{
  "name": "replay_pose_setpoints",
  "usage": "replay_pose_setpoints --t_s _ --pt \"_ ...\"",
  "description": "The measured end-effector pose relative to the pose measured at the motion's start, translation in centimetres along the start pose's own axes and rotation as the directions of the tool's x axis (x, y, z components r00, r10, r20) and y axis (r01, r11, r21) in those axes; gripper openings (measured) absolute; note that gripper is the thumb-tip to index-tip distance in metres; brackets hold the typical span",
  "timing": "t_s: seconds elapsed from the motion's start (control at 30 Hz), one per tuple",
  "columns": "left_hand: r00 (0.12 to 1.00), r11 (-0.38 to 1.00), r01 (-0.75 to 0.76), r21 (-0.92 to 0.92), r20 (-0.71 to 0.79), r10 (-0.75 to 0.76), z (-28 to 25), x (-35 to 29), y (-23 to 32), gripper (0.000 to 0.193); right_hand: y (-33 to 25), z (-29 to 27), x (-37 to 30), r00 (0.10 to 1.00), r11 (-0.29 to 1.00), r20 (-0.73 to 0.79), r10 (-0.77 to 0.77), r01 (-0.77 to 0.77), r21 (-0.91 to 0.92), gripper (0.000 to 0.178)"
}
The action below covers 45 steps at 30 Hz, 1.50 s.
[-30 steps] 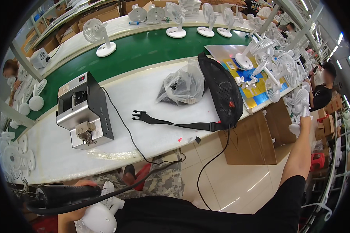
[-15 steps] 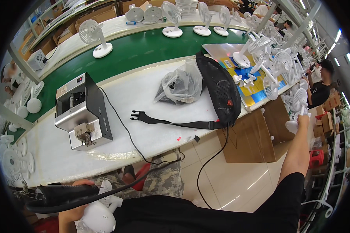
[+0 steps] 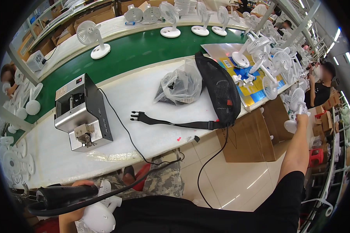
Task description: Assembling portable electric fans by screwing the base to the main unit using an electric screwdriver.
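Observation:
At the far right, my right arm is stretched out and my right hand (image 3: 301,119) is closed around the stem of a white desk fan (image 3: 298,99). That fan is close to a crowd of similar fans. Low on the left, my left hand (image 3: 81,183) is partly hidden behind a black cylindrical tool (image 3: 66,195) with a thick black cable. Its visible fingers curl above the tool. A second white desk fan (image 3: 99,217) rests against this hand and my body, apparently in its grip; the contact is mostly covered.
A metal benchtop machine (image 3: 90,112) stands on the white table (image 3: 132,116). Beside it lie a clear plastic bag (image 3: 181,85) and a black mesh waist bag (image 3: 221,93) with a loose strap. Fans stand along the green conveyor (image 3: 132,44). An open carton (image 3: 245,139) is below the table's right end.
The fans on the green conveyor have shifted slightly left. My right hand and its fan have moved slightly left. A co-worker at the far right has raised a hand.

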<state>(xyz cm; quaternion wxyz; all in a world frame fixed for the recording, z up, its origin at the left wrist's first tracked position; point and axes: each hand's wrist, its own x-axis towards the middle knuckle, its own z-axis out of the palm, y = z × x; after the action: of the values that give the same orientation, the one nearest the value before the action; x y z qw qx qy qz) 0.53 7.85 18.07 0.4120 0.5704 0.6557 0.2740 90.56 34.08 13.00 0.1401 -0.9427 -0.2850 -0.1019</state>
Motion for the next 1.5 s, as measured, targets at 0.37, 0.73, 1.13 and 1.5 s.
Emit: replay_pose_setpoints --t_s 0.37,0.73,1.13,1.5 --pt "1.0 1.0 -0.008 -0.024 -0.003 0.008 0.0 -0.3 -0.6 0.077 -0.2 -0.2 -0.1 1.0 1.0 -0.002 0.001 -0.001 0.006 0.023" --pt "1.0 1.0 0.008 -0.013 -0.008 -0.008 0.0 -0.4 -0.5 0.077 -0.1 -0.7 -0.3 1.0 1.0 -0.013 0.017 -0.017 0.027 0.019" --pt "1.0 0.986 -0.005 -0.166 -0.007 0.004 -0.8 -0.2 -1.5 0.042 1.0 -1.1 2.2 0.999 0.998 -0.042 0.016 -0.014 0.056 0.016" --pt "0.997 0.989 -0.017 -0.147 -0.078 0.005 -0.9 -1.0 -2.6 0.043 2.7 -3.1 4.0 0.994 0.987 -0.078 0.07 -0.058 0.147 0.015"
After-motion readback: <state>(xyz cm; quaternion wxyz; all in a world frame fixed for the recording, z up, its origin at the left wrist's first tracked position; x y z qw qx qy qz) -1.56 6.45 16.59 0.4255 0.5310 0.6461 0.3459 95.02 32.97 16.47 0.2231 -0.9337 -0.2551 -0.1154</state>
